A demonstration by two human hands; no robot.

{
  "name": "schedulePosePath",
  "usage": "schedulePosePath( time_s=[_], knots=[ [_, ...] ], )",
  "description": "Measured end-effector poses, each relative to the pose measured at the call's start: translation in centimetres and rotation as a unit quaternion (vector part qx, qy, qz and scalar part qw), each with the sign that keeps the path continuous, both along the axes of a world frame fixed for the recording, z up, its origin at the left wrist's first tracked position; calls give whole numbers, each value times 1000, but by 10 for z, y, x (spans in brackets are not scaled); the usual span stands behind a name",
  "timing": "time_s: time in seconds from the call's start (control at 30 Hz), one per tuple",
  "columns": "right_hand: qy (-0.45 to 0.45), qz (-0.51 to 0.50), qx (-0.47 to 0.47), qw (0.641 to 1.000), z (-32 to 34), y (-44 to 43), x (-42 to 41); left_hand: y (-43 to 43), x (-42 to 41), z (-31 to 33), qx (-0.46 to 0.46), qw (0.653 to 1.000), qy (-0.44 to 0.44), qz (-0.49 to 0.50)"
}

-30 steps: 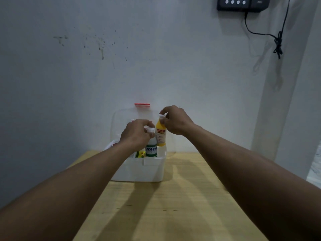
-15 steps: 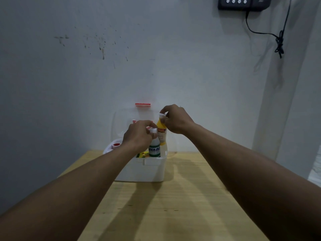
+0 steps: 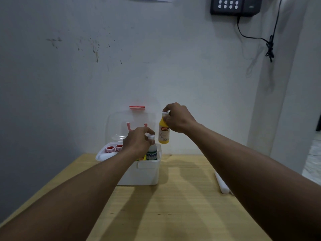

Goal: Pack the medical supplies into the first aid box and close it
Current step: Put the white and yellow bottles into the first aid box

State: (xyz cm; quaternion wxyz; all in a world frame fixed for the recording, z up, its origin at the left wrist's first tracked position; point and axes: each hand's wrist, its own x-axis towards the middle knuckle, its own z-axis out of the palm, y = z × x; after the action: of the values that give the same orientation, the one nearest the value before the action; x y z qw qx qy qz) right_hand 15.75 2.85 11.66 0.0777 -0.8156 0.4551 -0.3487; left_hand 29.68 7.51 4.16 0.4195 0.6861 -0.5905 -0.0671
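Observation:
A white first aid box (image 3: 145, 174) stands open on the wooden table, its clear lid (image 3: 118, 122) with a red latch leaning back against the wall. My right hand (image 3: 178, 119) grips a yellow bottle (image 3: 163, 133) by its white cap and holds it in the air just right of the box's back corner. My left hand (image 3: 137, 142) pinches the cap of a clear bottle with a green label (image 3: 152, 153), which stands upright inside the box. A white tray with red tape rolls (image 3: 112, 149) rests across the box's left side.
A white stick-like object (image 3: 221, 184) lies on the table (image 3: 173, 214) to the right of the box. The wall is right behind the box. A keypad device (image 3: 234, 5) with a dangling black cable hangs on the wall at upper right.
My right hand has lifted the yellow bottle up and to the right, out of the box. My left hand stays on the green-labelled bottle's cap, and the tray with tape rolls has come into view.

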Motion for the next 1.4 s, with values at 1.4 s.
schedulePosePath(
  time_s=[1.4],
  knots=[
    [110,27,58,992,-65,21,24,21,29,-2,36,995,-73,50]
  ],
)
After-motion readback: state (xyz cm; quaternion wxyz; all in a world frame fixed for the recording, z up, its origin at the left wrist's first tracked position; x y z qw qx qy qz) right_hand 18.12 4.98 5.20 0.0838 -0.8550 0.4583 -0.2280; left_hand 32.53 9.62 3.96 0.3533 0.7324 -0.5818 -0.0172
